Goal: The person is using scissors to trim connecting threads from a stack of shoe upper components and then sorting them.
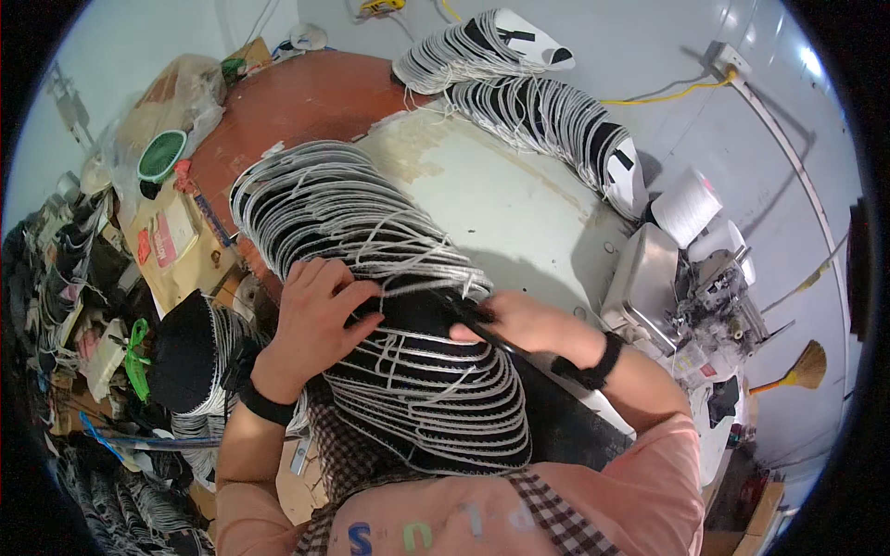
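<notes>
Black, white-edged pieces, packed in a leaning row [413,310], sit under both hands, running from the person's lap up onto the table [547,204]. Left hand [315,310]: fingers spread on the row's left edge, thumb and forefinger apart at a dark gap mid-row. Right hand [519,324]: blurred, across the gap at the right edge, by something dark; can't tell if it's clamped on it. Loose white threads [394,352] cross the edging on the near half. My read: step in hand is parting or sorting pieces at that gap; next move calls for left steadying the far half while right works the threads clear. Further out: two similar rows at the table's far edge, white thread cones [686,206] to the right.
</notes>
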{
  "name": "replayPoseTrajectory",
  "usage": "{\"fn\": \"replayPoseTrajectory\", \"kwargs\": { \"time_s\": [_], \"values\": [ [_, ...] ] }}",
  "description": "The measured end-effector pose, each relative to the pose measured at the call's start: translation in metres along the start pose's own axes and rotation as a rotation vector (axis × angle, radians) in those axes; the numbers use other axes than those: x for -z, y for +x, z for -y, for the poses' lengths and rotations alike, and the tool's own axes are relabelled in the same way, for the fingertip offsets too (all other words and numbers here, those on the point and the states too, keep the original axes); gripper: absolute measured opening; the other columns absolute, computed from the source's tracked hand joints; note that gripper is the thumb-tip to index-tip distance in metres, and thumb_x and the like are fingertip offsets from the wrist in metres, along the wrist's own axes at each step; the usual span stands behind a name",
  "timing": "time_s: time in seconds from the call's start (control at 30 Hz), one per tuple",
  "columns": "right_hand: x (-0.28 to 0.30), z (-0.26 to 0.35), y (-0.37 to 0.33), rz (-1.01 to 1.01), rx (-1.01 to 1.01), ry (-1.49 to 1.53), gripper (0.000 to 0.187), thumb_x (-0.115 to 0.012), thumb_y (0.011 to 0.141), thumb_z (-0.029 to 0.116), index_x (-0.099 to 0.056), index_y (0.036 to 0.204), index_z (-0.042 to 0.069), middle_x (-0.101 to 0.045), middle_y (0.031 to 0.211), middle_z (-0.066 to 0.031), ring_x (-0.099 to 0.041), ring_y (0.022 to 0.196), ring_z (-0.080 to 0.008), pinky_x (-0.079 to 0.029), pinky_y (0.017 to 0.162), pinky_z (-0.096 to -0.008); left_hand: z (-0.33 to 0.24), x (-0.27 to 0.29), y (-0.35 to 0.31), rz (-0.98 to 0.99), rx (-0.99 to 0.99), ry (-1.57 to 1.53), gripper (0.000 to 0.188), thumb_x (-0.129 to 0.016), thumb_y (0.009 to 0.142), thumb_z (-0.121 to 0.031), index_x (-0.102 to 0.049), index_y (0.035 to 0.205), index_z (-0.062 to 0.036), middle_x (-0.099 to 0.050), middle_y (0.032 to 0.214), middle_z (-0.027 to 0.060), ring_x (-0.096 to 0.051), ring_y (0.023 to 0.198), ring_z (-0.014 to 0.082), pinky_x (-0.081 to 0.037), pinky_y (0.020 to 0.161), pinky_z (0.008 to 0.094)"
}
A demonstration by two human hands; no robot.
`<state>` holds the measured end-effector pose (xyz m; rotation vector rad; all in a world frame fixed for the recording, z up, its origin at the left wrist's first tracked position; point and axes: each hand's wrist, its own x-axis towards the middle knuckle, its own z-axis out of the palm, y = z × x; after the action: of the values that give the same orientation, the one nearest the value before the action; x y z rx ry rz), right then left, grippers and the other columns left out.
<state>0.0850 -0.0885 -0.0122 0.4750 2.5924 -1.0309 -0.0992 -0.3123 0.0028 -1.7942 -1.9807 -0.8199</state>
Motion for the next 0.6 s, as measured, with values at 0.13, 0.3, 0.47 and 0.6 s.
{"fn": "replayPoseTrajectory", "kwargs": {
  "time_s": [0.13, 0.3, 0.47, 0.6],
  "values": [
    [0.035, 0.014, -0.06, 0.099, 0.201, -0.194, 0.066, -0.061, 0.085, 0.063, -0.066, 0.082, -0.003, -0.053, 0.06, -0.0159, -0.052, 0.057, -0.0233, -0.043, 0.058, -0.0367, 0.005, 0.006, -0.002, 0.022, 0.01, 0.006, 0.024, -0.081, 0.064, -0.019, -0.062, 0.072, -0.0083, -0.048, 0.081, 0.0066, -0.049, 0.079, 0.0266, -0.039, 0.071, 0.0393],
    [0.046, 0.01, -0.067, 0.332, 0.015, 0.137, 0.074, -0.043, 0.087, 0.074, -0.06, 0.083, 0.002, -0.053, 0.065, -0.0075, -0.05, 0.062, -0.0197, -0.041, 0.058, -0.0352, 0.003, -0.003, 0.005, -0.054, 0.02, 0.0, 0.029, -0.079, 0.064, -0.015, -0.06, 0.085, -0.008, -0.048, 0.085, 0.0072, -0.049, 0.082, 0.028, -0.039, 0.075, 0.0409],
    [0.005, 0.014, 0.015, 0.084, -0.114, 0.186, 0.081, -0.042, 0.085, 0.078, -0.062, 0.071, 0.001, -0.058, 0.059, -0.008, -0.055, 0.059, -0.0201, -0.048, 0.061, -0.0362, 0.004, -0.004, 0.005, -0.017, 0.034, -0.013, 0.045, -0.08, 0.064, -0.014, -0.059, 0.104, -0.0109, -0.053, 0.092, 0.0105, -0.052, 0.088, 0.0321, -0.043, 0.079, 0.0419],
    [0.011, 0.006, -0.002, 0.048, 0.06, -0.074, 0.07, -0.057, 0.085, 0.067, -0.064, 0.078, -0.003, -0.055, 0.057, -0.0151, -0.057, 0.055, -0.0253, -0.047, 0.056, -0.0397, 0.008, -0.007, 0.0, -0.058, 0.058, -0.043, 0.04, -0.082, 0.063, -0.016, -0.062, 0.097, -0.0105, -0.051, 0.089, 0.0097, -0.052, 0.086, 0.0308, -0.043, 0.076, 0.0417]
  ]
}}
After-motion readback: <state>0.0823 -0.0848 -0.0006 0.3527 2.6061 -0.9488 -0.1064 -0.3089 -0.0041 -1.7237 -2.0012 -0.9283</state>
